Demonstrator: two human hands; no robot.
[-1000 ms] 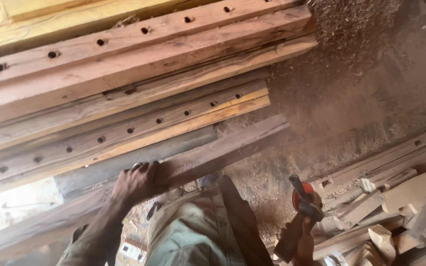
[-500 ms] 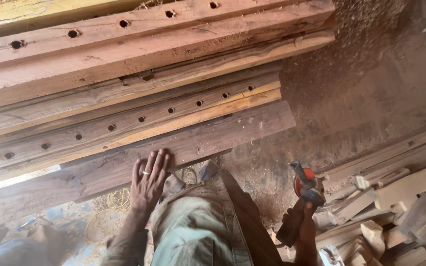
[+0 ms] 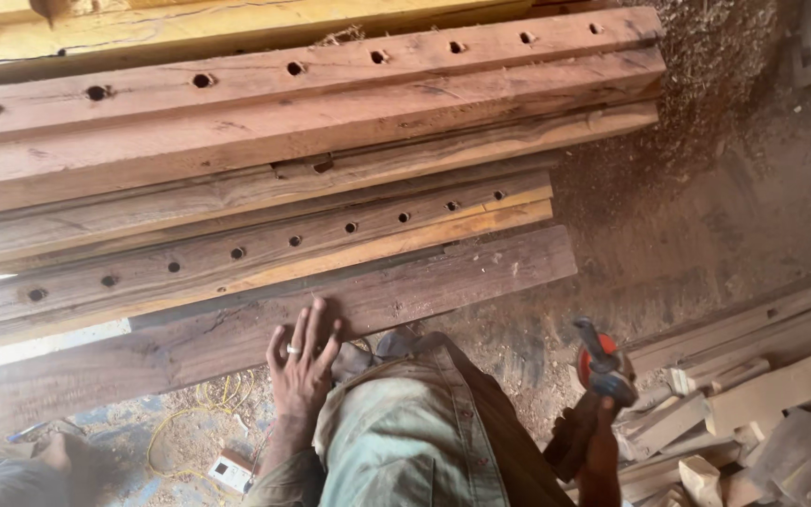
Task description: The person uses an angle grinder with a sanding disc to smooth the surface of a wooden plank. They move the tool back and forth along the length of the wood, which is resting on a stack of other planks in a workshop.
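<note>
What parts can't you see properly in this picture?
All in the head view:
- The power tool in the right hand: the hand and the bottom edge hide its lower part.
- The planks: the left edge cuts off their far ends.
- The small white box on the floor: too small to tell what it is.
- The left hand lies flat on the nearest plank, covering the wood beneath.

A stack of drilled timber beams (image 3: 283, 141) fills the upper left of the frame. A flat plank (image 3: 405, 291) lies just below it, at centre. Offcut wood pieces (image 3: 753, 394) pile at lower right, sawdust (image 3: 706, 56) at upper right.
</note>
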